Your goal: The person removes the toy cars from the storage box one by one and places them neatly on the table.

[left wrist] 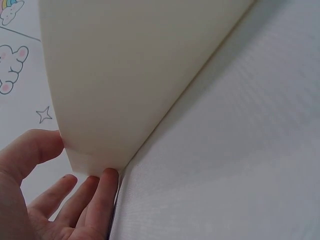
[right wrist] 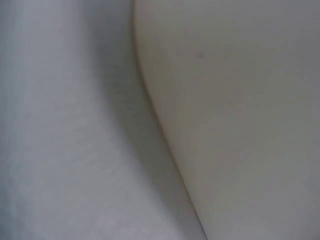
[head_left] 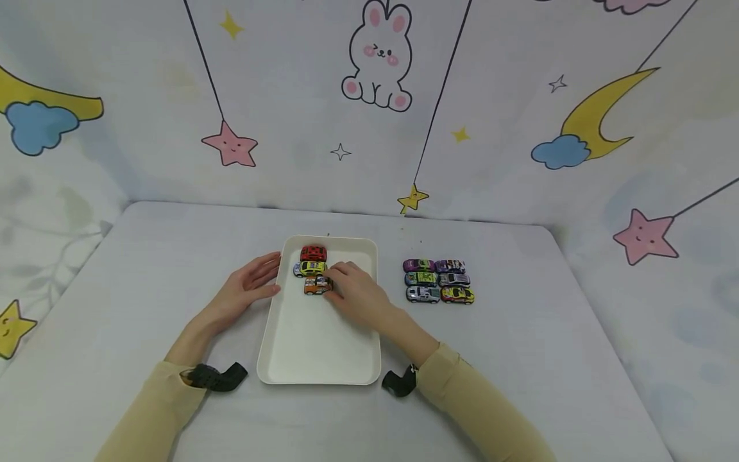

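A white tray lies on the table with three toy cars near its far left corner. The red toy car is farthest back, the yellow toy car sits in front of it, and the orange toy car is nearest. My right hand reaches over the tray's right side and pinches the right end of the orange car between thumb and fingers. Against the tray's left outer wall, my left hand rests with extended fingers. The right wrist view shows neither hand nor cars, only the tray's side.
Right of the tray, several toy cars stand in two close columns, among them a purple car, a silver car and a yellow-and-red car. A white cloth covers the table. Behind it hangs a cartoon-printed backdrop.
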The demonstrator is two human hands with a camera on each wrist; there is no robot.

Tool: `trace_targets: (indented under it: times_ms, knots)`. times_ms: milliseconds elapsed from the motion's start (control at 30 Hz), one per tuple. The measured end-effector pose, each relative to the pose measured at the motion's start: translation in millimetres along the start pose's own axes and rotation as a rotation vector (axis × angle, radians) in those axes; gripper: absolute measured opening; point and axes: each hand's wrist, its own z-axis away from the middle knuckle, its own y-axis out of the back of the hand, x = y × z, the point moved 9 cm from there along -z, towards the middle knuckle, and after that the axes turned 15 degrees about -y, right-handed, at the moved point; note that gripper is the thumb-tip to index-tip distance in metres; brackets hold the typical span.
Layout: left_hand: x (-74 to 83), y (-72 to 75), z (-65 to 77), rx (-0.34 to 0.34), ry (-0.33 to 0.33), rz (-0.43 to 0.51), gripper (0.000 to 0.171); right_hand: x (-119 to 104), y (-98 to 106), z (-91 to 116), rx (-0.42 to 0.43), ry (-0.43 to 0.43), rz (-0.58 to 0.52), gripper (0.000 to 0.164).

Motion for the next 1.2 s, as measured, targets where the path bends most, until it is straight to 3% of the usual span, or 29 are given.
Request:
trace_targets:
  times_ms: [433, 867, 1200]
  knots:
    - [-1.5, 1.1, -1.9, 0.001, -0.016, 0.027, 0.069, 6, -3, 0, 0.009, -0.038, -0.005, 0.035]
    - [-2.7, -0.5, 0.2, 0.001, 0.000, 0.006, 0.069, 5, 0, 5, 0.012, -0.018, -0.017, 0.032]
    - [-1.2, -0.1, 0.5, -0.001, 0.000, -0.001, 0.069, 12, 2, 8, -0.035, -0.052, 0.009, 0.031]
